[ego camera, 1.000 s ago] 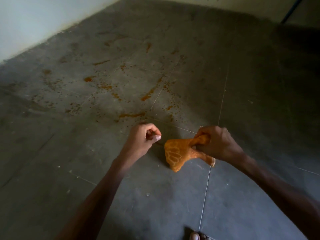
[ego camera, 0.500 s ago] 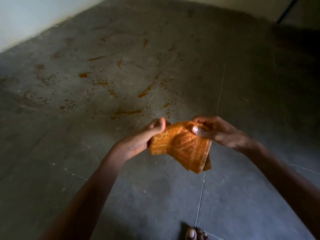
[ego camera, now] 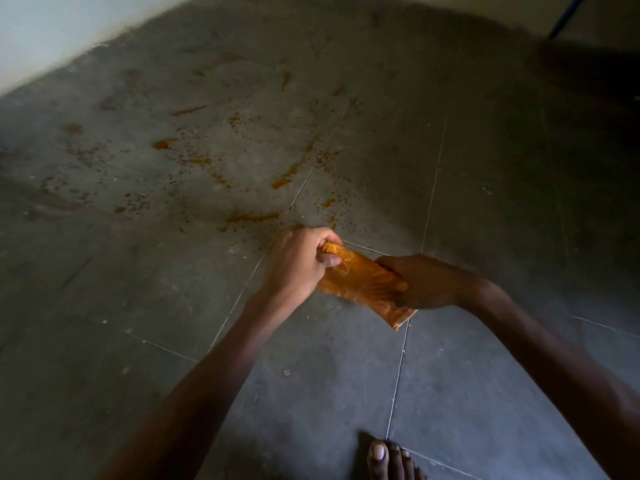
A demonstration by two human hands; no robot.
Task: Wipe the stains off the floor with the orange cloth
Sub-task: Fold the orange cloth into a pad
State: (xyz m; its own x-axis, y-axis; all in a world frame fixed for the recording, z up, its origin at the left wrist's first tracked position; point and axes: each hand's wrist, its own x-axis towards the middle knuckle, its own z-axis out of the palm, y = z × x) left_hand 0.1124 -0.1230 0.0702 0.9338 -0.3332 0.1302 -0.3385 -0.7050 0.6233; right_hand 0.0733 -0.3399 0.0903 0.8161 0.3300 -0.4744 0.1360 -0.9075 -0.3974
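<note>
The orange cloth is held above the dark tiled floor, stretched between both hands. My left hand grips its upper left end, fingers curled round the fabric. My right hand grips the lower right part, and a corner of cloth hangs below it. Orange-brown stains are spattered and streaked over the tiles just beyond my hands, spreading to the left and toward the far wall.
A pale wall meets the floor at the upper left. My bare foot stands at the bottom edge. A blue rod leans at the top right corner, beside a darker shadowed patch.
The cloth went from bunched in my right hand alone to spread open between both hands, and now it is pulled into a folded band with both hands gripping it.
</note>
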